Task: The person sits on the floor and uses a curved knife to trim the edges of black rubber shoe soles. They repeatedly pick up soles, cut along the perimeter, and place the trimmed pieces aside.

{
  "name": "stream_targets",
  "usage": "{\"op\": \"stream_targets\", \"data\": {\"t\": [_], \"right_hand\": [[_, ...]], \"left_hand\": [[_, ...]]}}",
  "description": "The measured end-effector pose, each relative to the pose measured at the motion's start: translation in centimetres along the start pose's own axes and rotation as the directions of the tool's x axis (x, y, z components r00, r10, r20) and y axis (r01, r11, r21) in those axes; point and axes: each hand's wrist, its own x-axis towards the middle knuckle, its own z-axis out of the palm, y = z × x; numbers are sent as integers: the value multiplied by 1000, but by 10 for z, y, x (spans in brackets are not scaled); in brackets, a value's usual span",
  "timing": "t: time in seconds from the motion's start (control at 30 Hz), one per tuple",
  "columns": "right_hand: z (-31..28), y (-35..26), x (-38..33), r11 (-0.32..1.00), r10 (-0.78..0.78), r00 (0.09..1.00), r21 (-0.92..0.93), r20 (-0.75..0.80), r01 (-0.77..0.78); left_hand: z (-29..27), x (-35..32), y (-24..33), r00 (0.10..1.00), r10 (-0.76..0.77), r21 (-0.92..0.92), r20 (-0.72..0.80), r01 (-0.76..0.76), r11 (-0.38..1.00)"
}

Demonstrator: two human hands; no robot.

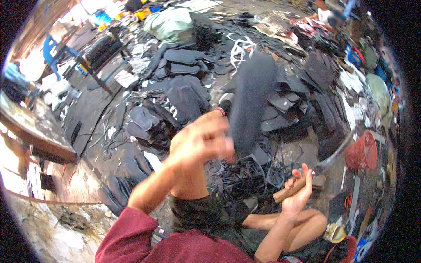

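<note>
Black sole (254, 98) — beside left hand (209, 142)

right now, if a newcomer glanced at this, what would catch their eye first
Probably the large dark sole-shaped piece in the middle, blurred beside the fingers of the left hand; whether it is held is unclear. Next, lower right, the right hand has a wooden handle in its grip. Farther right, the red bucket stands out against the mostly dark scraps.
</note>
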Motion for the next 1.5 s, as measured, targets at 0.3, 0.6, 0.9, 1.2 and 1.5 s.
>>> {"op": "stream_targets", "data": {"t": [0.3,0.6,0.9,1.2,1.5], "right_hand": [[2,87,65,928,48,996,-364,-77,-73],[-15,194,153,-360,48,913,-846,404,393],[-7,82,99,671,-170,938,-662,303,335],[-50,89,118,-74,102,884,-883,456,464],[-22,148,151,-208,178,833,-807,525,553]], "left_hand": [[-15,39,37,852,208,-156,-481,-317,936],[29,18,-41,922,317,270,-223,-254,929],[33,33,-54,847,422,388,-324,-287,876],[38,43,-49,895,117,-118,-430,-184,976],[45,38,-50,897,147,-101,-418,-207,973]]}}
